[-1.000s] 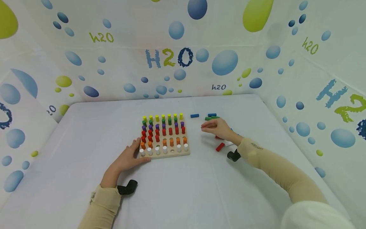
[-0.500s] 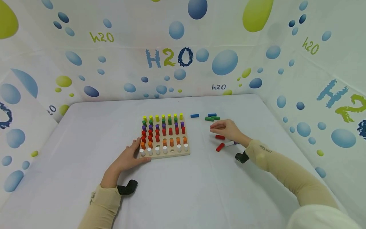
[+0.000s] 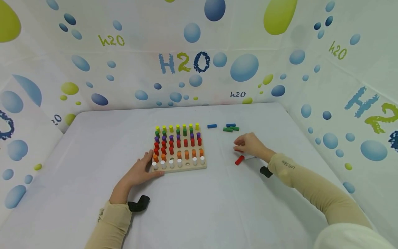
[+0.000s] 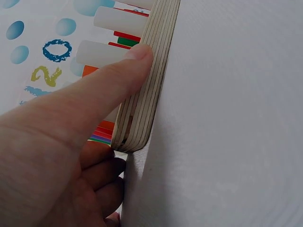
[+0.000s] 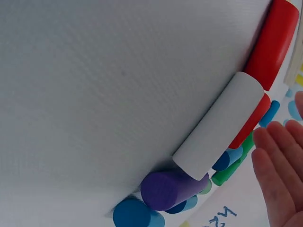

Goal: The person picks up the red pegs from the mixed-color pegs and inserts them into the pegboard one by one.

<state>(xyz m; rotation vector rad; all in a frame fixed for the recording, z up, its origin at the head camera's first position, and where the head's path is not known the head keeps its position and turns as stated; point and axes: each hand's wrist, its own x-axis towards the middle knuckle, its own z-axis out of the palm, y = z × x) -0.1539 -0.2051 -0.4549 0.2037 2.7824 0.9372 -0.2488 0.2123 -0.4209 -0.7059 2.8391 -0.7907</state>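
Observation:
In the head view a wooden pegboard stands on the table, filled with rows of coloured pegs. My left hand grips its near left corner. The left thumb lies on the front edge, while the other fingers sit at the left side. Right of the board, my right hand hovers low over loose pegs, its fingers fairly straight in the right wrist view, holding nothing that I can see. Beneath and beside it lie a red peg, a white peg and another red peg, partly hidden by the fingers.
Blue and green pegs lie farther back, right of the board. Purple and blue pegs lie by the white one in the right wrist view. Printed cloth surrounds the white table.
My right hand has moved right, away from the board, then lowered over the red and white pegs. The left hand and the board have stayed put.

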